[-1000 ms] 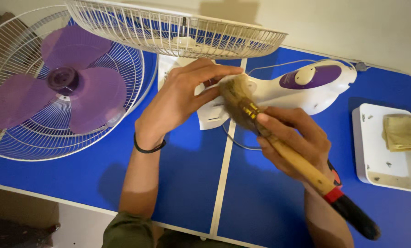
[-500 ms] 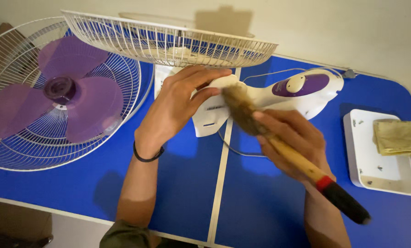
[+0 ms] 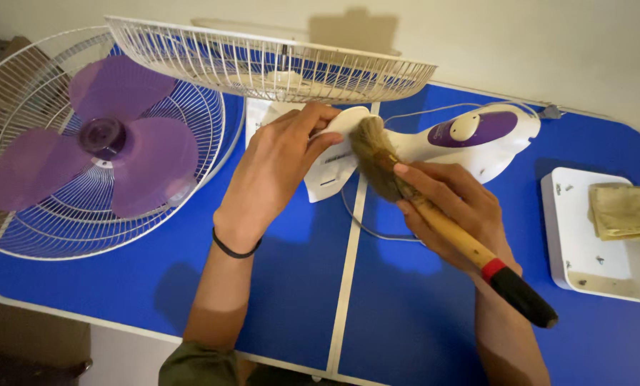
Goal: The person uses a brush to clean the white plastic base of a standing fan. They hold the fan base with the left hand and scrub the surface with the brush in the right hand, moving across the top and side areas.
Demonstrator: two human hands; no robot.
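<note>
My left hand [image 3: 277, 168] grips the end of a white and purple fan body [image 3: 470, 139] that lies on the blue table [image 3: 291, 286]. My right hand [image 3: 452, 214] holds a paintbrush [image 3: 441, 221] with a wooden handle, a red band and a black end. Its dusty bristles rest on the white fan body just right of my left fingers. A thin white cord [image 3: 366, 229] loops under the fan body.
A white fan guard with purple blades [image 3: 98, 146] lies at the left. A second white wire guard [image 3: 270, 61] stands at the back. At the right a white tray [image 3: 584, 243] holds a folded yellowish cloth [image 3: 623, 211]. A wall runs behind the table.
The brush head moved back and forth over the end of the fan body. My left hand kept its grip and shifted slightly.
</note>
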